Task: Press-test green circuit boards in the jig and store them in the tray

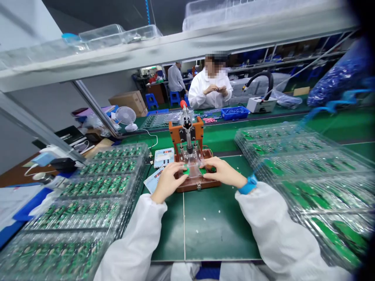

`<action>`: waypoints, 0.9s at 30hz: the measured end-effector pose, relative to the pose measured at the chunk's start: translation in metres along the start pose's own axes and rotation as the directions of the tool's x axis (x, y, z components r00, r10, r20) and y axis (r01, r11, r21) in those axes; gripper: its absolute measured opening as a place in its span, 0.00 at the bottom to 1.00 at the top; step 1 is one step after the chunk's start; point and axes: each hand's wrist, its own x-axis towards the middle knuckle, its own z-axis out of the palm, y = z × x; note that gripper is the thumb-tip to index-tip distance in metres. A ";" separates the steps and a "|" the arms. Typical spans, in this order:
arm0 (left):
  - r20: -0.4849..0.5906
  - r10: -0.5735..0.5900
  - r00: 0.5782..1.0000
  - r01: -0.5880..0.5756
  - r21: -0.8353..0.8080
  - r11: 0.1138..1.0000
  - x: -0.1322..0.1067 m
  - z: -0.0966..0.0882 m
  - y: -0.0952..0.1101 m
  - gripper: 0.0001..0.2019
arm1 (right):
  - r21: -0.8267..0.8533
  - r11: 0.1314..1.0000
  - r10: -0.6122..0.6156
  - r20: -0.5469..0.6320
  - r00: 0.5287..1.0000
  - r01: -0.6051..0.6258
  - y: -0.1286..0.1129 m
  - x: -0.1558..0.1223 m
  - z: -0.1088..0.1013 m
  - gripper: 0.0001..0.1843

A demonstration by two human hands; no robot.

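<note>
A toggle-clamp test fixture (187, 134) stands before me, with an orange frame, a red-tipped lever and a brown base. Over its base, my left hand (170, 179) has thumb and fingers around the left edge of a green circuit board (186, 169). From the other side my right hand (224, 171), with a blue wrist strap (248, 184), grips green board material near the base's right half. Clear plastic parts of the fixture cover the middle, so I cannot tell whether both hands hold one board.
Trays of small green boards (96, 187) lie at left; trays of larger boards (304, 168) lie at right. Blue-and-white meters (164, 157) sit beside the fixture. Behind are a fan (125, 116), a blue bin (234, 113) and a seated co-worker (211, 91). A shelf (164, 48) crosses above.
</note>
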 end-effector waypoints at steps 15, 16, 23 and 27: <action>0.001 0.055 0.998 -0.055 0.069 0.996 -0.001 0.015 -0.008 0.04 | -0.101 0.992 -0.079 -0.013 0.997 0.077 0.016 0.006 0.025 0.12; -0.008 0.059 0.998 -0.058 0.071 0.996 -0.002 0.017 -0.009 0.04 | -0.112 0.991 -0.069 -0.016 0.998 0.067 0.016 0.004 0.026 0.12; -0.201 0.130 0.971 -0.111 0.101 0.989 -0.015 0.007 0.015 0.06 | -0.121 0.991 -0.072 -0.056 0.996 0.065 0.004 -0.010 0.025 0.17; -0.606 0.162 0.779 -0.208 -0.006 0.978 -0.034 -0.033 0.070 0.04 | 0.049 0.997 0.068 -0.239 0.969 -0.058 -0.034 -0.032 0.006 0.16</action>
